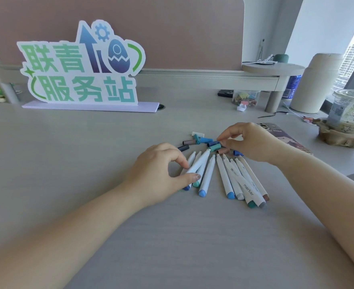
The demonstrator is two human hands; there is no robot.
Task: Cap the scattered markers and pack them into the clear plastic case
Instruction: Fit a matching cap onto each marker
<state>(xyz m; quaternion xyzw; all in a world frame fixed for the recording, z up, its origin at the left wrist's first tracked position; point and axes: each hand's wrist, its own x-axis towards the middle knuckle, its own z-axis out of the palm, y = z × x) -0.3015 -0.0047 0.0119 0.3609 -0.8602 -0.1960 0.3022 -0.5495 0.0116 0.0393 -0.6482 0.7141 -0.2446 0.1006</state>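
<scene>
**At desk centre: teal cap lined up with an uncapped marker**

Between the two hands, a white marker (pixel 200 163) is raised at a slant. Its bare tip points up and away towards a teal cap (pixel 215 147). The left hand (pixel 161 170) pinches the lower barrel between thumb and forefinger, apparently to steady and aim it. The right hand (pixel 249 140) holds the cap in curled fingertips, open end towards the tip. Tip and cap are just beside each other; whether they touch cannot be told.

The marker's teal rear plug appears to match the cap, so the pairing looks deliberate. In my judgement the step in hand is seating this cap.

Under and beside the held marker, the other uncapped markers (pixel 239 180) lie fanned on the desk (pixel 67 174), tips pointing away. Loose caps (pixel 195 141) sit in a cluster just beyond those tips, within easy reach of the right hand.

No marker shows a cap fitted, so the task looks to be at an early stage. No clear plastic case can be identified in view.

Further out are a phone (pixel 286 138) partly under the right wrist, a cut-out sign (pixel 78 67) at the rear and a plastic cup (pixel 349 109) at far right.
</scene>
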